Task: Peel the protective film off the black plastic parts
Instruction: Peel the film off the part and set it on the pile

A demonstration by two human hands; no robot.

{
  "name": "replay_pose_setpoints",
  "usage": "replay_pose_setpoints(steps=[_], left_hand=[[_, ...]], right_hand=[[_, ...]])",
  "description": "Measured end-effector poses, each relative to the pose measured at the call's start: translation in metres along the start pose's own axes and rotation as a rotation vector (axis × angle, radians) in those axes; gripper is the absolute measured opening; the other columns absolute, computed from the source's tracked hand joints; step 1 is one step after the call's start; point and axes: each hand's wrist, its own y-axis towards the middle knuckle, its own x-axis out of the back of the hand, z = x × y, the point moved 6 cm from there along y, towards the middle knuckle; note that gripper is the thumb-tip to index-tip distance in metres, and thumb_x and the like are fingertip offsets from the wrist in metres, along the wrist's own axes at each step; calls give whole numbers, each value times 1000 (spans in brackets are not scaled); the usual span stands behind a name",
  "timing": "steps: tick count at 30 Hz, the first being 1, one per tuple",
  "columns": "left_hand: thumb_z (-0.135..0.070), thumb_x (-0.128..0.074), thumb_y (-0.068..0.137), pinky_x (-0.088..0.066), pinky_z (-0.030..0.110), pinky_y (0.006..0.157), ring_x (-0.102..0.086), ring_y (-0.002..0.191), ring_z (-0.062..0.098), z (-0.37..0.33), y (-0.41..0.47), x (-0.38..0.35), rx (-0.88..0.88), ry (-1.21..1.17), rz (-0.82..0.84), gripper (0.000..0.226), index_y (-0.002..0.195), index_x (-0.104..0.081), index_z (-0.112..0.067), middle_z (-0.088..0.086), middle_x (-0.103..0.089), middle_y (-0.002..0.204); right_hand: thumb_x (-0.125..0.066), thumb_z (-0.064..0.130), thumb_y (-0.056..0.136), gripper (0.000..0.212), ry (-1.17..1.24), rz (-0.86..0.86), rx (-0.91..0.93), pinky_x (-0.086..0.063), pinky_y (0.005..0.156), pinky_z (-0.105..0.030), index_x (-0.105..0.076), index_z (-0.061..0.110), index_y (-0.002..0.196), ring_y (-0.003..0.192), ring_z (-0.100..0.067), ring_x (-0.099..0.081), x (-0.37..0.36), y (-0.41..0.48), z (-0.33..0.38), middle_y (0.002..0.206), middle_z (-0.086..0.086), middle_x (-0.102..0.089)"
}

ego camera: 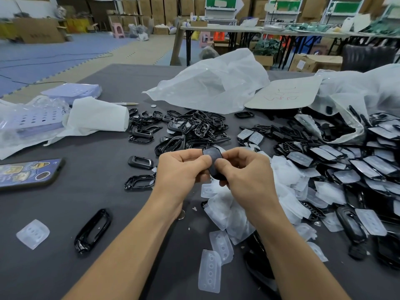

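Pinching the black part point(213, 161) at frame centre, left hand point(184, 167) and right hand point(244, 169) hold something light and stiff; its thin, limp film likely lifts best from a corner.

black part point(213, 158) — mostly hidden by fingers point(225, 165) | phone point(26, 173) — cut by left edge

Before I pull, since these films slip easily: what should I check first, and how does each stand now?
1. Grip on the film-covered black plastic part by left hand and right hand: ok.
2. Film edge lifted for pulling: cannot tell, fingers cover it.
3. Heap of peeled translucent films below the hands to drop onto: ok.
4. Pile of bare glossy black frames ahead for the finished part: ok.
5. Stock of film-covered black parts at right: ok.
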Motion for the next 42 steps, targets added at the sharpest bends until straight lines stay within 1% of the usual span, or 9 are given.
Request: replay_pose_setpoints(steps=[3, 13, 18, 22, 24, 28, 34, 38, 42], left_hand=[[0, -76, 88, -56, 20, 57, -63, 54, 9, -2, 2, 3, -2, 0, 0, 11, 92, -80, -10, 2, -74, 67], [0, -78, 84, -54, 20, 52, -59, 52, 13, -2, 5, 11, -13, -5, -107, 20, 72, -82, -14, 7, -70, 62], [-1, -78, 83, -54, 21, 55, -61, 55, 13, -3, 5, 8, -33, 49, -17, 13, 88, -82, -13, 8, -74, 67], [-16, -80, 72, -51, 26, 57, -62, 57, 14, -9, 5, 10, -101, 306, 99, 16, 86, -84, -24, 12, -75, 68], [-12, -82, 75, -51, 24, 56, -62, 55, 13, -8, 6, 11, -100, 283, 74, 13, 81, -83, -24, 10, -76, 69], [-2, -82, 80, -54, 24, 56, -62, 53, 14, -1, 7, 8, -48, 169, 40, 16, 78, -83, -18, 12, -75, 67], [-12, -83, 81, -58, 30, 64, -68, 65, 18, -4, 7, 8, -73, 187, 62, 10, 85, -84, -21, 12, -79, 79], [-1, -81, 83, -54, 25, 56, -64, 55, 16, -4, 9, 10, -15, 102, 44, 6, 87, -83, -5, 15, -77, 73], [1, -79, 83, -53, 27, 56, -63, 53, 17, -2, 8, 9, -22, 131, 27, 9, 85, -83, -6, 14, -75, 69]], right_hand=[[-78, 6, 83, 14, 26, -2, 11, -56, 57, -36, -76, 18, 76, 53, -24, -67, 0, 0, 2, 66, -5, -74], [-73, -2, 85, 36, 143, 112, -22, -46, 48, -21, -79, 33, 75, 50, -16, -60, -9, -4, 7, 65, -5, -72], [-70, -8, 85, 44, 143, 67, -17, -48, 52, -22, -80, 33, 71, 50, -13, -57, -5, -2, 5, 66, -3, -73], [-71, -9, 83, 31, 152, 2, -17, -49, 57, -19, -78, 20, 78, 53, -5, -61, -1, -1, 2, 69, 0, -76], [-71, -8, 85, 27, 183, -27, -10, -49, 58, -15, -78, 18, 84, 55, -3, -62, 0, -1, 2, 69, 2, -75], [-76, 0, 81, 23, 93, -67, 45, -54, 63, -24, -77, 21, 89, 62, -10, -67, 0, -3, 3, 72, 3, -76], [-75, -1, 82, 29, 134, -101, 37, -51, 58, -24, -72, 26, 91, 57, -10, -64, 2, -4, 1, 70, 1, -74], [-64, -14, 84, 31, 263, -72, -1, -47, 52, -23, -72, 16, 88, 53, -14, -60, 2, -1, 0, 65, -4, -70], [-62, -9, 85, 31, 216, -94, 9, -47, 51, -22, -73, 20, 80, 54, -14, -62, 4, -1, 1, 66, -2, -72]])
